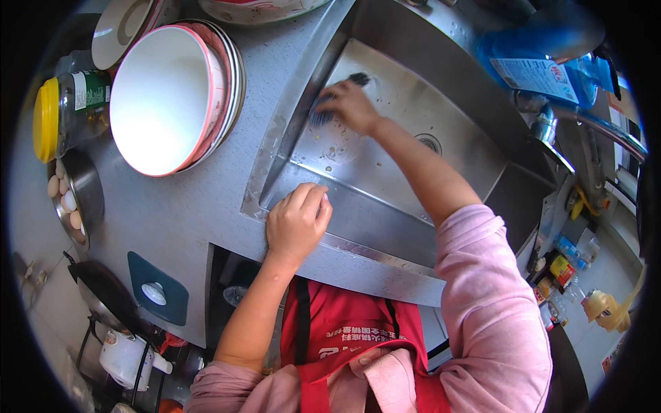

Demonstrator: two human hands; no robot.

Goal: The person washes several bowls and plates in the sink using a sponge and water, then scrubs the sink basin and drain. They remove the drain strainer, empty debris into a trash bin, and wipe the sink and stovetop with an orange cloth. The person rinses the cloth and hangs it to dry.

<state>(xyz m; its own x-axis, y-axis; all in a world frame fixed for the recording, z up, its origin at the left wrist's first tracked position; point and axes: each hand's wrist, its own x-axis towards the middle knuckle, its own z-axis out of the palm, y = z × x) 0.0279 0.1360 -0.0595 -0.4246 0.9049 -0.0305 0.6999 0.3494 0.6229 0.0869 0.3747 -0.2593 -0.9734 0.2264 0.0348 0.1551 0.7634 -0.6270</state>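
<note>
My right hand [350, 106] reaches into a stainless steel sink [392, 98] and is pressed on a dark cloth or scouring pad [321, 114]. Motion blurs the hand, and its fingers hide much of the pad. Dark material [360, 78] also shows just beyond the fingers. Small yellowish food scraps [330, 151] and wet marks lie on the sink floor near the hand, left of the drain [429, 143]. My left hand [299, 217] rests at the sink's front rim, fingers curled together, with nothing visible in it.
Stacked bowls and plates [160, 103] stand left of the sink, beside a yellow-lidded jar [46, 120] and a steel bowl of eggs [90, 191]. A blue liquid bottle [547, 77] and a chrome faucet [614, 131] are at the right.
</note>
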